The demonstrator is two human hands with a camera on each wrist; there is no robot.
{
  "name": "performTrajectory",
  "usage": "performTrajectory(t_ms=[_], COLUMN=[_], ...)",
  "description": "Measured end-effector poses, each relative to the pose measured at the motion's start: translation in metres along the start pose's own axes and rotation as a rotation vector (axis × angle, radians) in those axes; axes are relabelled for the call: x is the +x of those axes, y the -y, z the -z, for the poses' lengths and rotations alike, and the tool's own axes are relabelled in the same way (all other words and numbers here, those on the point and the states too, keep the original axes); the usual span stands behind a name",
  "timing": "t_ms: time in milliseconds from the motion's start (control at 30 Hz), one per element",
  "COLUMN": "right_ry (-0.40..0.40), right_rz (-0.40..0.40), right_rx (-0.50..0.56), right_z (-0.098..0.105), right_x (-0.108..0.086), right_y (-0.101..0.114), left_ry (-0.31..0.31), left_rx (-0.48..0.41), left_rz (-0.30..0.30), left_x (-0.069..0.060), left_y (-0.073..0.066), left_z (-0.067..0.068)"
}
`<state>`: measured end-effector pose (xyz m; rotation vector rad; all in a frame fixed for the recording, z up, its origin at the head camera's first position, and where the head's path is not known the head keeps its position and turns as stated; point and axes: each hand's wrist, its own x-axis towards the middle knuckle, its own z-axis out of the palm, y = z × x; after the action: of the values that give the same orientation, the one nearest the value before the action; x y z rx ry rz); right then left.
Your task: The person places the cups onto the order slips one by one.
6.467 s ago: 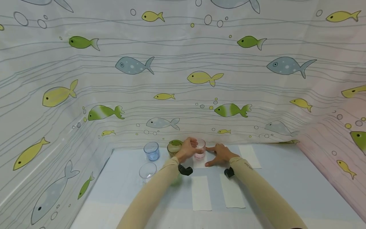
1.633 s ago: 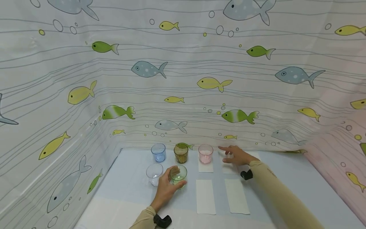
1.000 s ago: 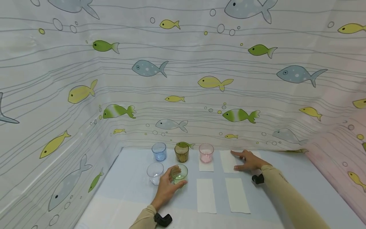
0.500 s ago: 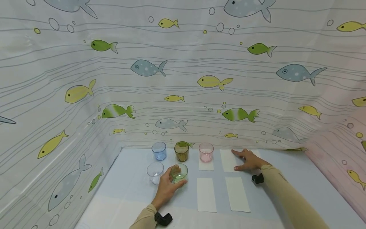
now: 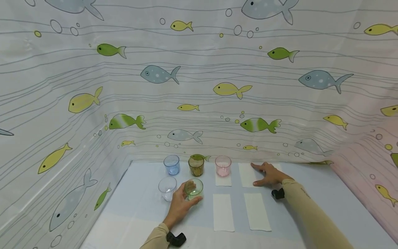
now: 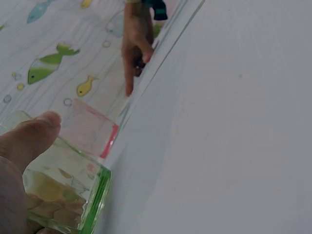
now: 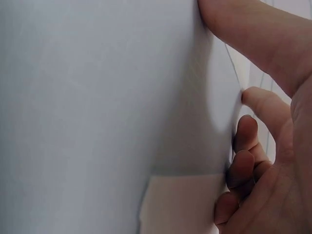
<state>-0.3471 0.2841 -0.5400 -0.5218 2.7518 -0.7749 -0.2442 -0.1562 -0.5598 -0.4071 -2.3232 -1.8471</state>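
Head view showed a fish-printed sheet point(image 5: 202, 57) rising around the back and sides, patterned with wavy lines and bubbles, and below it a pale surface point(image 5: 124, 221). Two tan sleeves point(image 5: 311, 214) reached forward over it. The left hand point(image 5: 179, 207) had its grip around a green glass point(image 5: 196, 191), thumb on one side and fingers on the other, partly seen through the wall in the left wrist view. The right hand point(image 5: 269, 174) was grasping nothing; its index finger and thumb were extended and spread, near the far and near ends of a white back strip point(image 5: 247, 175), while the right wrist view showed the other fingers bent. Two more white strips point(image 5: 223, 212) lay side by side in front, and another lay under a pink glass point(image 5: 223, 167) in the back row. The green glass was upright in the front row, right of a clear glass point(image 5: 166, 191); whether its base touched the surface could not be told. Behind them stood an amber glass point(image 5: 196, 168) and a blue glass point(image 5: 172, 166). Small black devices point(image 5: 176, 239) sat at both wrists.
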Motion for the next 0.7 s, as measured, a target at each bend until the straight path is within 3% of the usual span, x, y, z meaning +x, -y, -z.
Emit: performTrajectory(t_ms=[700], right_ry=[-0.004], right_rz=[-0.04], right_rx=[0.008], right_z=[-0.004], right_x=[0.005], right_y=[-0.007], left_ry=[-0.001], left_rx=[-0.069], left_rz=[0.024], left_x=[0.002], left_y=[0.0], left_z=[-0.001])
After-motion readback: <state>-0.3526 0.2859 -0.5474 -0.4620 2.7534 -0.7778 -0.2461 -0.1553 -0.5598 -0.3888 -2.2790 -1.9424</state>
